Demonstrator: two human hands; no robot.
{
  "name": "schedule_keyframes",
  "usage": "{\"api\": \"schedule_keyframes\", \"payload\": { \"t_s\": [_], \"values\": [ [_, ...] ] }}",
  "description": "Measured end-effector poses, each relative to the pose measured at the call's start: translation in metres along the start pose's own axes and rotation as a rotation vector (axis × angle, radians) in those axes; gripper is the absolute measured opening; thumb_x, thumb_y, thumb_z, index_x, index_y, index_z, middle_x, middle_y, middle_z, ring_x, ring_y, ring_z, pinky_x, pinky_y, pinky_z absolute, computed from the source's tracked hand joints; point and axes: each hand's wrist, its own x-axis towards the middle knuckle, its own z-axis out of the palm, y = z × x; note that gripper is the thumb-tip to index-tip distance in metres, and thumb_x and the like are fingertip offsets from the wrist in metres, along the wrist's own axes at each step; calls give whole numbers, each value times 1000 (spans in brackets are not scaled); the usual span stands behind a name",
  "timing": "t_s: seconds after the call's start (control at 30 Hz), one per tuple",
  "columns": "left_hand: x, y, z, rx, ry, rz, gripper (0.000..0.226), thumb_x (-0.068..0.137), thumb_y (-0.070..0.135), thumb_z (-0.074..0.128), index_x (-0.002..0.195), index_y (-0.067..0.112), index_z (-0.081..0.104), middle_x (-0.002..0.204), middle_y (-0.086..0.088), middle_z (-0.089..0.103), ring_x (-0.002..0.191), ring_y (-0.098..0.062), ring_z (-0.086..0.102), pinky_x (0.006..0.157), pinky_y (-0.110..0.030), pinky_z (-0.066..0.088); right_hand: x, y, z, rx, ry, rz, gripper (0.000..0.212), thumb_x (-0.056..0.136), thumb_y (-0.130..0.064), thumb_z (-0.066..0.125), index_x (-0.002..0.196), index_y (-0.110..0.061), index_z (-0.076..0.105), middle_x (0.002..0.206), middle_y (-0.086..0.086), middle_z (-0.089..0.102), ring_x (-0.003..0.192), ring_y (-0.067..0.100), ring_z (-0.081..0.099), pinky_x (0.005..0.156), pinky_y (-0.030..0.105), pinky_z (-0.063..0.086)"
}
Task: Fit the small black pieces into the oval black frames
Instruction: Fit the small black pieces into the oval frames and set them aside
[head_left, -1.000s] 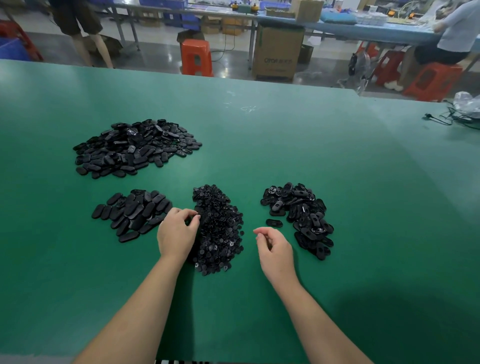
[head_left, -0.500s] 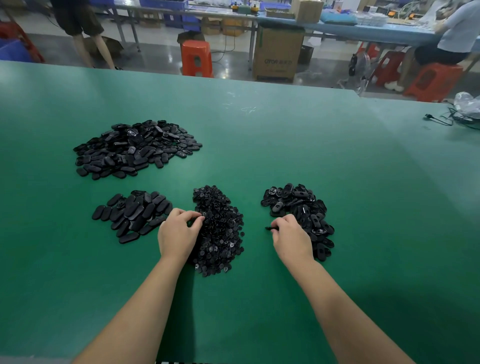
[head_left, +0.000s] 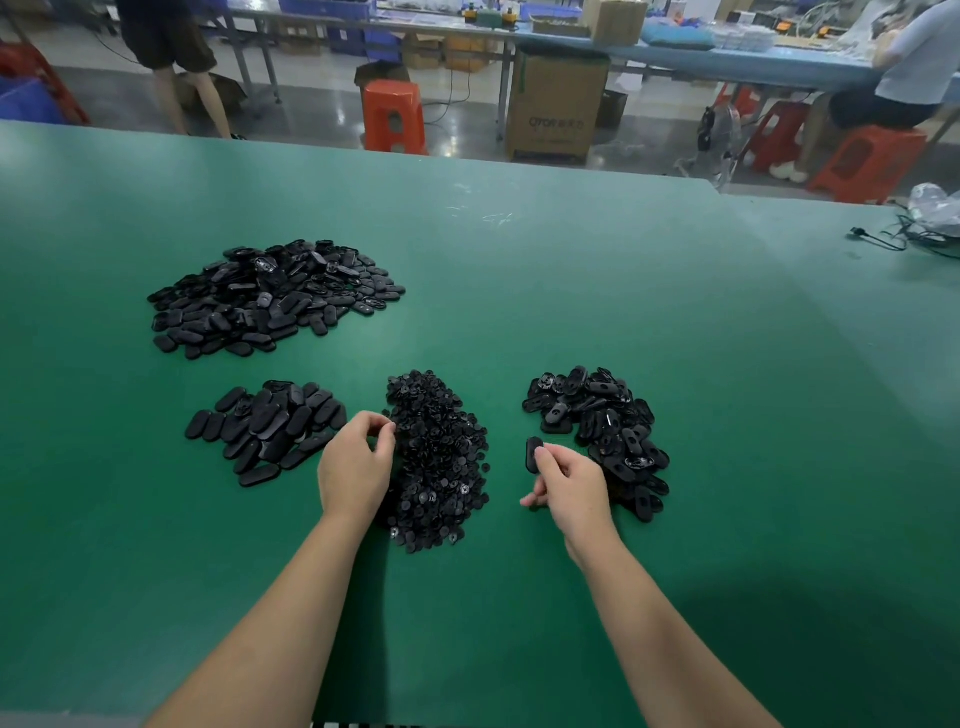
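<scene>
Head view: a single oval black frame (head_left: 533, 454) is shown just right of centre, pinched upright at the fingertips of the right hand (head_left: 571, 488) and lifted clear of the table (head_left: 571, 260). The step in hand is judged to be the pick-up of the two parts for one assembly. The frame pile (head_left: 602, 436) lies immediately right of the held frame, partly hidden behind the right hand. The heap of small black pieces (head_left: 441, 457) lies at centre; its left edge is touched by the curled fingertips of the left hand (head_left: 356, 467), thumb and forefinger brought together as if a piece is pinched, though whether one is held cannot be told. The next move is judged to call for one small piece to be isolated, both hands to be brought together between the heaps, and the piece to be aligned with the frame's opening and pressed home. Both forearms are extended from the lower edge, palms down. Two further piles of oval parts (head_left: 265, 431) (head_left: 270, 296) lie at left and upper left.
</scene>
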Motion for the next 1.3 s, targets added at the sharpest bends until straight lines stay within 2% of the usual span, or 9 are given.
{"api": "schedule_keyframes", "payload": {
  "t_s": [0.13, 0.2, 0.37, 0.6, 0.83, 0.9, 1.07, 1.17, 1.3],
  "values": [
    [1, 0, 0, 1, 16, 44, 21, 103, 19, 54, 117, 18, 69, 96, 2, 68, 69, -17, 59, 62, -34, 48, -14, 12, 2, -71, 11, -114, 36, 105, -13, 53, 134, -34, 53, 110, -10, 65, 59, 11, 69, 67, 19, 56],
    [1, -2, -1, 11, 22, 68, 24, 103, 16, 53, 121, 13, 70, 101, -1, 68, 80, -19, 61, 68, -35, 49, -15, 16, 1, -109, 32, -137, 44, 103, -12, 54, 144, -30, 50, 118, -3, 62, 60, 8, 67, 69, 19, 56],
    [-1, -1, -3, -66, 33, -16, 18, 100, 17, 58, 108, 18, 74, 86, 4, 68, 50, -15, 51, 49, -26, 39, -15, 15, 2, -143, 44, -162, 44, 103, -11, 51, 144, -29, 51, 123, -9, 57, 56, 8, 64, 68, 24, 58],
    [-6, 21, -10, -348, 43, -121, 15, 97, 18, 62, 92, 30, 71, 76, 8, 71, 49, -3, 49, 49, -18, 42, -14, 14, 2, -153, 59, -203, 24, 102, -14, 54, 107, -38, 56, 90, 2, 60, 51, 7, 60, 54, 20, 51],
    [-26, 73, 2, -772, -184, -204, 20, 95, 3, 61, 103, 18, 70, 87, 1, 78, 46, -9, 46, 48, -18, 43, -15, 15, 2, -66, 46, -208, 39, 103, -15, 55, 131, -42, 58, 96, -7, 64, 51, 9, 59, 63, 35, 56],
    [-32, 80, 5, -837, -231, -234, 16, 94, 0, 63, 102, 13, 69, 86, -4, 78, 42, -10, 44, 46, -17, 41, -15, 15, 2, -83, 44, -206, 34, 102, -14, 54, 125, -38, 63, 99, -8, 66, 51, 10, 60, 65, 38, 58],
    [-39, 86, 10, -869, -285, -297, 7, 93, 0, 65, 97, 5, 66, 84, -6, 78, 38, -10, 44, 43, -19, 39, -16, 12, 1, -28, 61, -190, 19, 99, -12, 58, 106, -29, 57, 74, -1, 63, 52, 11, 59, 57, 37, 58],
    [-40, 87, 12, -869, -292, -305, 6, 92, 0, 66, 94, 5, 66, 83, -7, 78, 38, -10, 44, 42, -18, 39, -16, 12, 1, 38, 59, -172, 16, 98, -8, 59, 103, -20, 50, 73, 5, 66, 56, 12, 63, 55, 30, 57],
    [-41, 88, 14, -846, -294, -308, 8, 91, 2, 69, 90, 10, 69, 77, -5, 74, 43, -10, 42, 42, -18, 36, -15, 13, 1, 35, 43, -179, 18, 99, -11, 59, 106, -25, 51, 76, 1, 74, 63, 17, 72, 65, 31, 60]
  ]
}}
